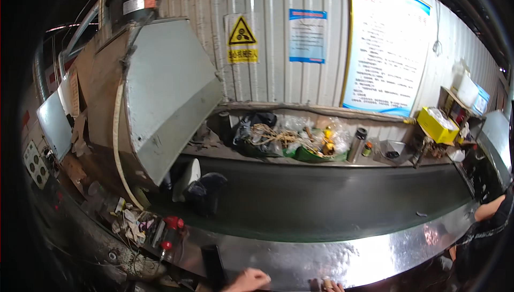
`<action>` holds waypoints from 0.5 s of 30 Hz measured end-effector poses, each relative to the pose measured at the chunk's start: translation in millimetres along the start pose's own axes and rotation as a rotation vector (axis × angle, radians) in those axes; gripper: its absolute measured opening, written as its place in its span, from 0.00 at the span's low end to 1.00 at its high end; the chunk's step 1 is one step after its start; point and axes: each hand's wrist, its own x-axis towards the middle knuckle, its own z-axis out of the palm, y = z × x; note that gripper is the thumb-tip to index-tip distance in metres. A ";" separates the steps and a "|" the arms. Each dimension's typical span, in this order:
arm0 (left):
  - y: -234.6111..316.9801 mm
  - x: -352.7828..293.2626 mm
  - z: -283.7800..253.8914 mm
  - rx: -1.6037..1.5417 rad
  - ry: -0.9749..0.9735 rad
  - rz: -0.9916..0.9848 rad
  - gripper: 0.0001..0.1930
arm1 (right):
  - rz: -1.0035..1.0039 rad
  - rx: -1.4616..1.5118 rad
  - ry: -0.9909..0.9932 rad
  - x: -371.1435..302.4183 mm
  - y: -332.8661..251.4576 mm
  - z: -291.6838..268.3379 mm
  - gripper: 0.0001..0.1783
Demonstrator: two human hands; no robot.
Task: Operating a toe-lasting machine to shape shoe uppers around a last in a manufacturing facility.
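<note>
"As both hands rest low at the near side, what lies closest to them?"

"A flat black slab (213, 266) on the shiny metal table (278, 254). It is just to the left of the left hand (250, 280)."

"And the fingers?"

"On the left they are curled in, making a narrow, loose fist; whether something small is pinched inside, I cannot tell at this size. The right hand (333, 285) is cut off by the lower edge. Its fingertips show at the table's near side, but neither their spread nor any grip can be made out."

"Which step would you call this?"

"A pause at the station, I'd judge, as neither hand reaches past the table. Beyond it runs a dark belt (332, 201), with a dark bundle (208, 186) and a white piece (190, 177) by the grey hood (166, 88), well apart from the hands."

"What would the next move call for?"

"Taking the slab would need only a small leftward shift and opened fingers. Working on the belt would need a long reach, minding the co-worker's arm (490, 209) at the right."

"Anything farther out?"

"A red tool (171, 233) at the left; behind the belt, tangled cord (262, 134), a metal flask (357, 145) and a yellow box (438, 126)."
</note>
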 end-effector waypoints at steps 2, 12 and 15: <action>-5.9 41.9 -70.6 0.096 0.399 0.162 0.15 | 0.097 0.162 -0.032 29.8 -18.3 -14.9 0.51; -51.1 190.0 -271.6 0.664 0.121 0.034 0.19 | 0.530 1.021 -0.115 150.1 -50.2 -65.4 0.50; 48.0 174.3 -261.7 0.224 -0.173 0.105 0.28 | 0.657 1.310 -0.112 163.8 -48.4 -74.2 0.50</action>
